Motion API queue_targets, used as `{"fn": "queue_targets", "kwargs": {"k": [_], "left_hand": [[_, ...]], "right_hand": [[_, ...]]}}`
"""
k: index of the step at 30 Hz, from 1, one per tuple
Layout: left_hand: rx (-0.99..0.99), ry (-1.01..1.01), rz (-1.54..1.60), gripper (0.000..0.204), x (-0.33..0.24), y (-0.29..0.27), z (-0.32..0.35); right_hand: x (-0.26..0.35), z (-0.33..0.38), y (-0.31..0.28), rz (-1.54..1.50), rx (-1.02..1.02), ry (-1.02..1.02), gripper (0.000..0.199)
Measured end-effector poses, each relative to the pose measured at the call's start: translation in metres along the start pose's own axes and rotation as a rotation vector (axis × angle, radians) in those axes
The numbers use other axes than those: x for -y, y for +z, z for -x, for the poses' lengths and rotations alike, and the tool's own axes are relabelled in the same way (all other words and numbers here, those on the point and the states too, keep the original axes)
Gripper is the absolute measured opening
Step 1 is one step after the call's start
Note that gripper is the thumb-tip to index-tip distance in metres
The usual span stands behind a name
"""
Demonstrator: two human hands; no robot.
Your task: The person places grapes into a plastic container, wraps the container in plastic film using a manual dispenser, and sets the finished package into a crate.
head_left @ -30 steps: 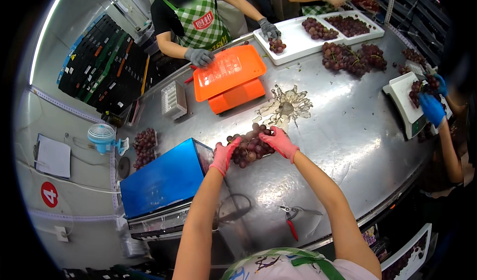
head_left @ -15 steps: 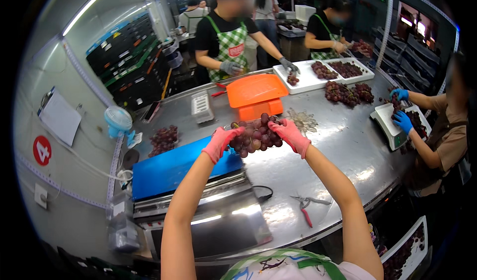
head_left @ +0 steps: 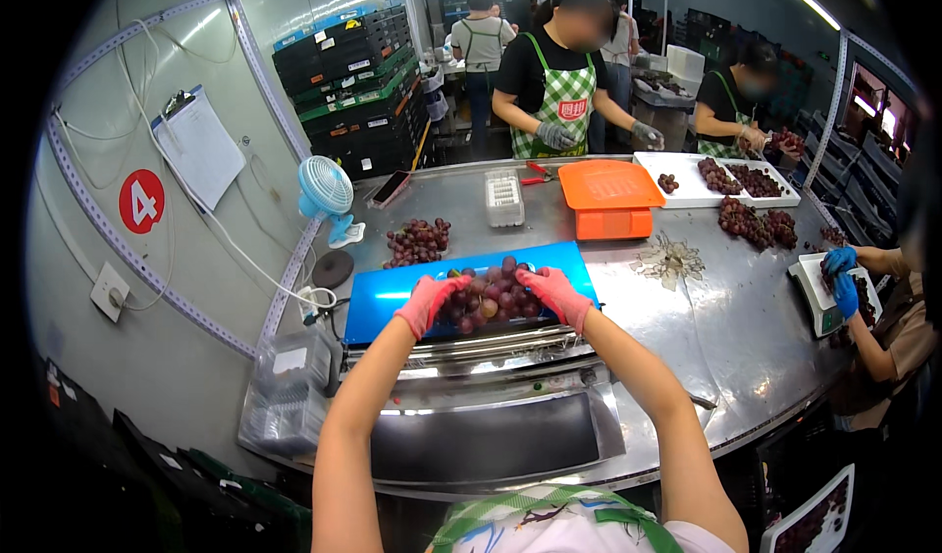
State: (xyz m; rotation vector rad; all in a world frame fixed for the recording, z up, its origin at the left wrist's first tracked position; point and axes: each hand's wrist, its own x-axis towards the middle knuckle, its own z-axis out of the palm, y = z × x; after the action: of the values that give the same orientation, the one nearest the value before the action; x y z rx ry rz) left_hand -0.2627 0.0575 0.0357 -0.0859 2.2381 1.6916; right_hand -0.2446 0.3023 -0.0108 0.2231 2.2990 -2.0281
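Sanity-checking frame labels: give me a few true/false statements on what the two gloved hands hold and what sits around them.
1. Both pink-gloved hands, left hand and right hand, hold one bunch of dark red grapes. True.
2. The bunch is over the orange plastic lid. False: over the blue flat tray.
3. A small blue desk fan stands left of the tray. True.
4. The steel table holds no other grapes. False: a loose grape bunch lies behind the tray.

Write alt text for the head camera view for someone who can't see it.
Two pink-gloved hands, left hand and right hand, hold a bunch of dark red grapes over a blue tray on a steel table. Across it, other people in aprons handle grapes near an orange scale.
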Motion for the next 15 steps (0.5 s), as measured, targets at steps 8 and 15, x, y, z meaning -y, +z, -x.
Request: {"fn": "queue_targets", "kwargs": {"k": [8, 15], "left_hand": [[-0.077, -0.058, -0.049, 0.1, 0.019, -0.005, 0.001], [-0.601, 0.493, -0.653, 0.044, 0.063, -0.041, 0.086]], "right_hand": [[-0.013, 0.001, 0.001, 0.06, -0.038, 0.042, 0.062], [0.004, 0.106, -0.046, 0.468, -0.355, -0.266, 0.029]]}}
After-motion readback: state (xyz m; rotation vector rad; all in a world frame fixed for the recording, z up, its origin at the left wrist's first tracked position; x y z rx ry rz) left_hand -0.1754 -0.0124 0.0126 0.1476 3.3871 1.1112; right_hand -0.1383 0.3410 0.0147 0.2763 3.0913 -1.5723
